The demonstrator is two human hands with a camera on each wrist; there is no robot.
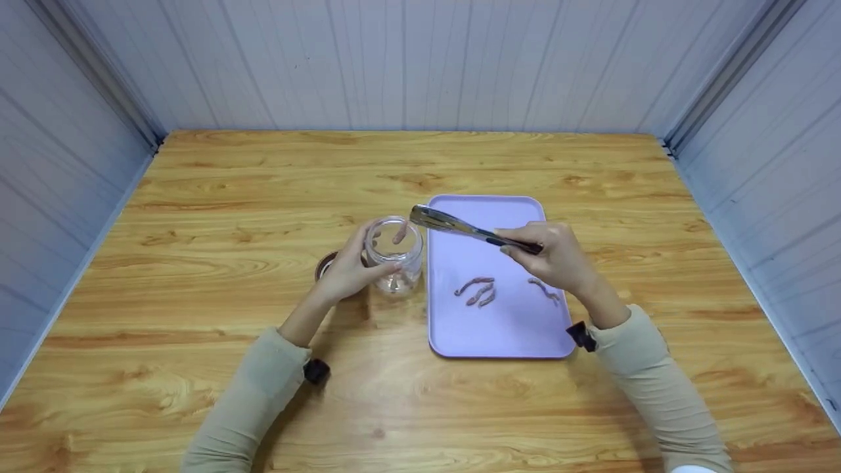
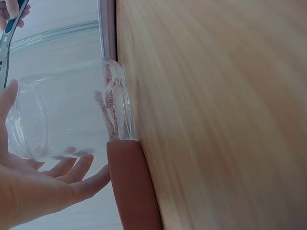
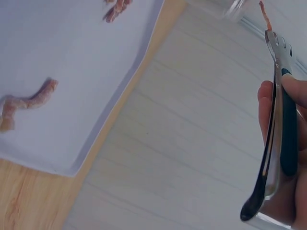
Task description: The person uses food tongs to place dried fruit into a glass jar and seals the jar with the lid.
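My left hand [image 1: 353,266] holds a clear glass jar [image 1: 406,279] at its side, thumb and fingers spread around it near the mouth. Several reddish-brown strips of what looks like dried meat [image 2: 109,100] lie at the jar's bottom in the left wrist view. With my right hand [image 1: 558,253] I grip metal tongs [image 1: 453,224] with dark green handle pads. From the tongs' tips hangs one more meat strip [image 1: 400,232], over the jar's mouth in the head view. Beside the jar, partly behind my left hand, is a brown lid [image 2: 132,184].
Right of the jar lies a purple tray [image 1: 499,335] with several meat strips [image 1: 479,292] near its middle and another strip [image 1: 544,290] by its right edge. Everything stands on a wood-grain table [image 1: 263,197], with pale panel walls [image 1: 394,66] behind and at both sides.
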